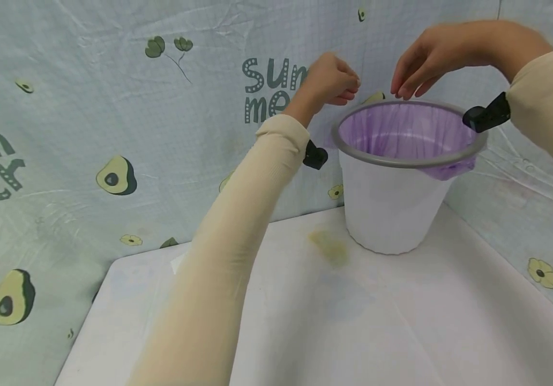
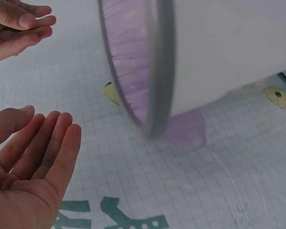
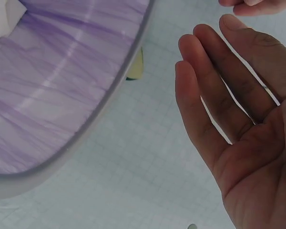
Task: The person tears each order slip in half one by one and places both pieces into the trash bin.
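Note:
A white trash bin with a grey rim stands at the back right of the table. Purple plastic liner covers its inner wall, and a fold of it hangs outside below the rim. My left hand is raised beside the bin's left side, fingers loosely bent and holding nothing. Above the bin's far edge is my right hand, fingertips pointing down, with nothing in it. In the right wrist view its palm and relaxed fingers show, and something white and crumpled lies inside the liner.
A white-covered table bears a yellowish stain left of the bin. Pale cloth printed with avocados and lettering hangs close behind the table and along its right side. A small white piece shows beside the left sleeve.

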Demonstrator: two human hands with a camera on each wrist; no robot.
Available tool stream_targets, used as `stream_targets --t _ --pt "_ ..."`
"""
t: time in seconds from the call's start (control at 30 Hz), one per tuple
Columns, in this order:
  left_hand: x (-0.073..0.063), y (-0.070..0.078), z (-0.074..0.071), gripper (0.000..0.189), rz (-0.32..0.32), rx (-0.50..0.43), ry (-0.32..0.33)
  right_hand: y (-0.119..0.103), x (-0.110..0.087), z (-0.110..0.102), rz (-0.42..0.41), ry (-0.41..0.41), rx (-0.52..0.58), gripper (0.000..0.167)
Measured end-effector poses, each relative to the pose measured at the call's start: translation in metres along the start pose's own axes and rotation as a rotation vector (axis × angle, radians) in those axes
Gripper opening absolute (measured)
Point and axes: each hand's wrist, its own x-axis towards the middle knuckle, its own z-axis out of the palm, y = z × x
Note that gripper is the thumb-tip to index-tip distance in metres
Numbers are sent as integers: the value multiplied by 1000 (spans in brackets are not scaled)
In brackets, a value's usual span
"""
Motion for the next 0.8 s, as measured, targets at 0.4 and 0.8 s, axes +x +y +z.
stream_targets --t 0.4,0.8 --pt "-33 -39 -11 29 176 119 -137 -27 -7 30 -182 -3 -105 29" --pt "-82 -88 -36 27 217 22 -71 -53 -19 55 -330 116 -45 20"
